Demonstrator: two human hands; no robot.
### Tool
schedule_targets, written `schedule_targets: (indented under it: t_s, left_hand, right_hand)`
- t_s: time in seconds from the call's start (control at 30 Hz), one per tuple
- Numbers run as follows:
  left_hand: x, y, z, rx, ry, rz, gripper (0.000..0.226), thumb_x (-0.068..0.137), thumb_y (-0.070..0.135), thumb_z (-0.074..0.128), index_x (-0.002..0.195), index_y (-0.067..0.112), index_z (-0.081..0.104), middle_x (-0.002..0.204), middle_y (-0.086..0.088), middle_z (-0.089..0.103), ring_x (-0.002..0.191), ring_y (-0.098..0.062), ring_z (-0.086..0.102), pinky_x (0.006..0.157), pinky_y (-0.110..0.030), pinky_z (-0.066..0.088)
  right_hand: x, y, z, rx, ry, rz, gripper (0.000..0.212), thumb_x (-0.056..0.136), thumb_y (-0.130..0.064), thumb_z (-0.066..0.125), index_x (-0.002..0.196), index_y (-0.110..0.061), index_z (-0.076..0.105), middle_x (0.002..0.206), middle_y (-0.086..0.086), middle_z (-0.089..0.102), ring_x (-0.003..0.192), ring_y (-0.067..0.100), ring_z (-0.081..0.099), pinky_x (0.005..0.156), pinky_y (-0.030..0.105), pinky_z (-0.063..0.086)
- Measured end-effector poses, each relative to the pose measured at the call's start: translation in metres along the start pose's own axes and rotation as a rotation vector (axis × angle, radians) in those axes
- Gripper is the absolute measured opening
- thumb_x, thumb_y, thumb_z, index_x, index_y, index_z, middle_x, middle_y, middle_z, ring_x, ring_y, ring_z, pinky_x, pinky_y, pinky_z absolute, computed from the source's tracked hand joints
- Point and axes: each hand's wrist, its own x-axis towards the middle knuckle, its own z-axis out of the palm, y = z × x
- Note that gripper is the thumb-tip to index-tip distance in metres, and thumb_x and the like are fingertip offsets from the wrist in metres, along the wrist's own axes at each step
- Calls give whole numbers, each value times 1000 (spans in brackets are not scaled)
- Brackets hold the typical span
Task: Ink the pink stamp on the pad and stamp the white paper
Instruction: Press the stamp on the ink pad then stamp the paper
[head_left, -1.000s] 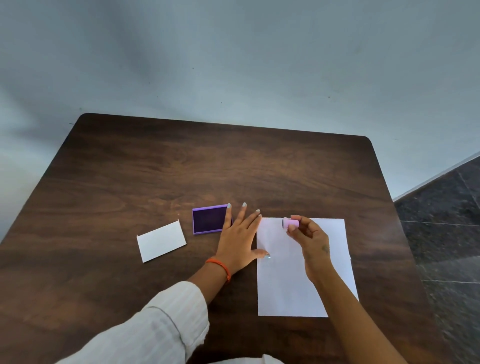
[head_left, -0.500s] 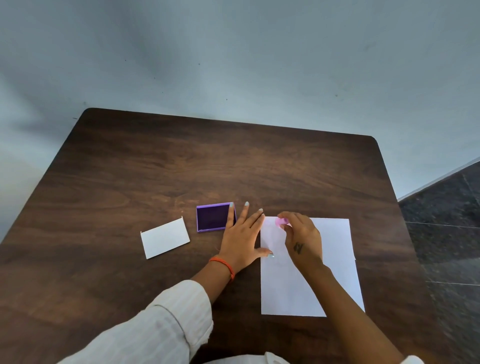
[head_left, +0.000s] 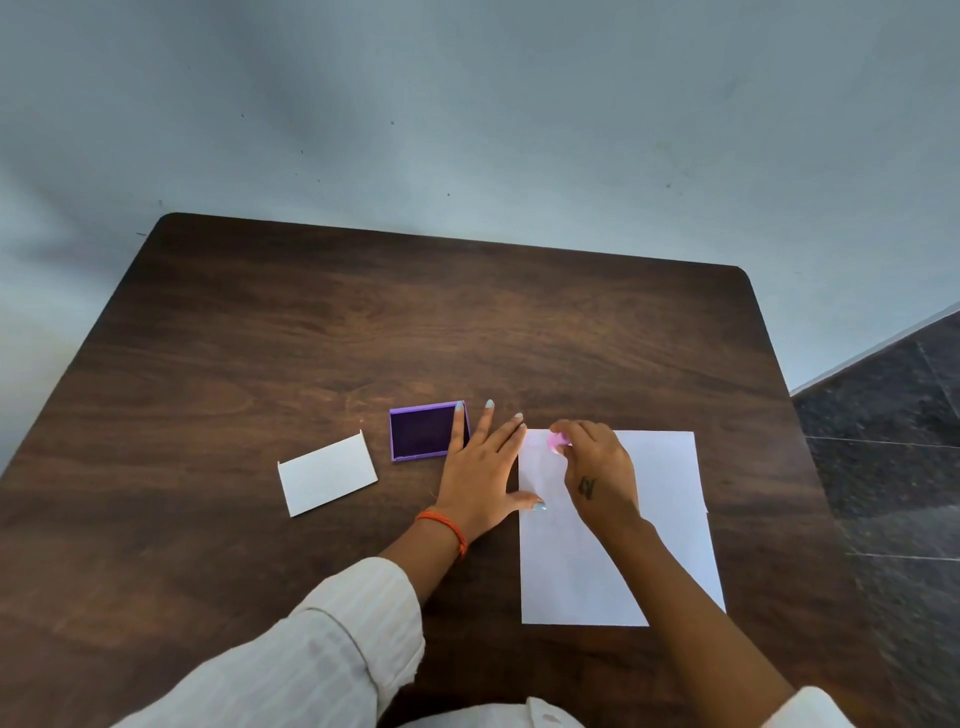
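Observation:
My right hand (head_left: 597, 467) pinches the small pink stamp (head_left: 557, 441) over the top left corner of the white paper (head_left: 660, 467); whether the stamp touches the sheet I cannot tell. My left hand (head_left: 480, 467) lies flat on the table with fingers spread, its thumb on the paper's left edge and one fingertip on the right rim of the open purple ink pad (head_left: 421, 431). The pad's dark ink surface faces up, just left of the paper.
A small white card (head_left: 327, 480) lies left of the ink pad. All of it rests on a dark wooden table (head_left: 363, 322) set against a pale wall. Dark tiled floor (head_left: 893, 441) shows past the table's right edge.
My right hand has turned palm-down and lowered the stamp toward the paper's top left corner. The left hand has stayed flat in place.

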Motion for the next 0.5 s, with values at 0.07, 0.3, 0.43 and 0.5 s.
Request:
schedule_targets:
  t_s: [0.07,0.3,0.43,0.5]
  left_hand:
    - [0,0,0,-3,-2,1,86,78,61,53,144,21,16,157,0,16,145,-26,-4,108,-51,-22]
    - [0,-2,0,-7,1,5,86,78,62,53,144,21,17,156,1,17,145,-26,-4,108,-50,-22]
    - [0,-2,0,-9,4,7,86,77,62,54,144,21,18,156,1,18,145,-26,-4,108,-50,-23]
    - [0,-2,1,-10,10,4,86,77,62,54,144,21,18,156,1,18,145,-25,-4,106,-49,-24]
  right_hand:
    - [1,1,1,-3,-29,25,26,76,-1,68,102,-1,65,105,19,69,95,35,64,84,35,51]
    - [4,0,2,-2,-74,8,29,75,-1,69,103,2,64,107,22,68,97,37,62,87,39,51]
    - [6,1,1,-24,-85,-38,25,76,2,67,101,3,64,104,22,69,94,36,63,85,38,52]
    - [8,1,1,-25,-84,-61,22,76,4,66,98,4,66,100,22,70,90,36,64,81,37,54]
